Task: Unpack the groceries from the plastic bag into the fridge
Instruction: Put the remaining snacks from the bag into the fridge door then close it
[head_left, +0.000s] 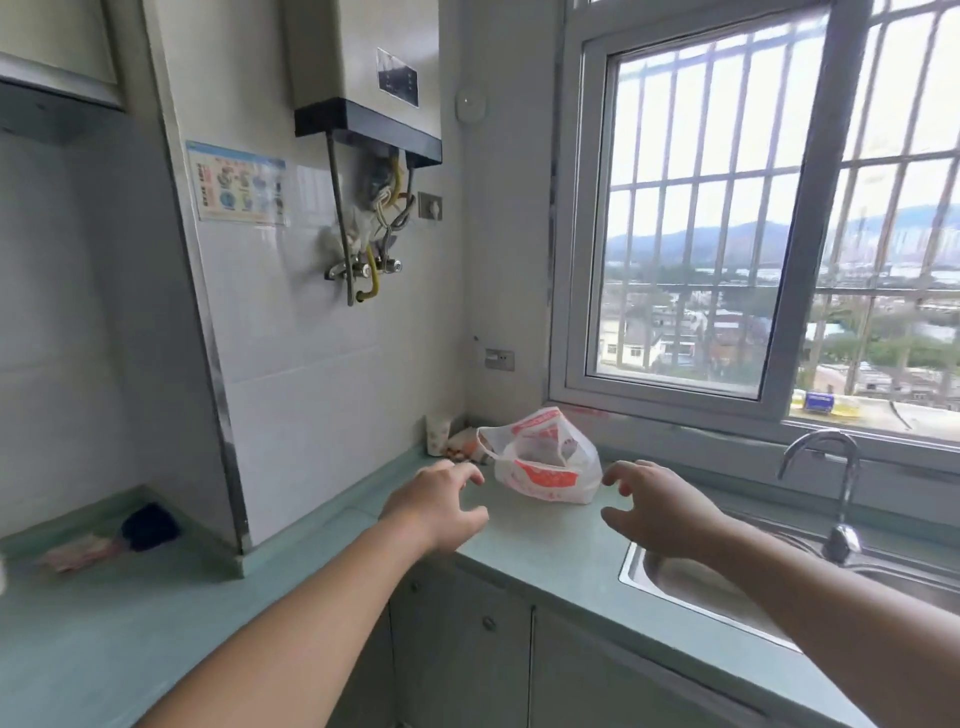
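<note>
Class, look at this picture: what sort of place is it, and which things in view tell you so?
Most likely a home kitchen. A stainless steel sink with a curved chrome tap is set into a pale green countertop, and a white wall-mounted water heater hangs above.

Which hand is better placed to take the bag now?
Right, narrowly. The right hand has its fingertips almost at the bag side; the left hand hovers a little further off. Both are open and empty, so both could lift together.
</note>
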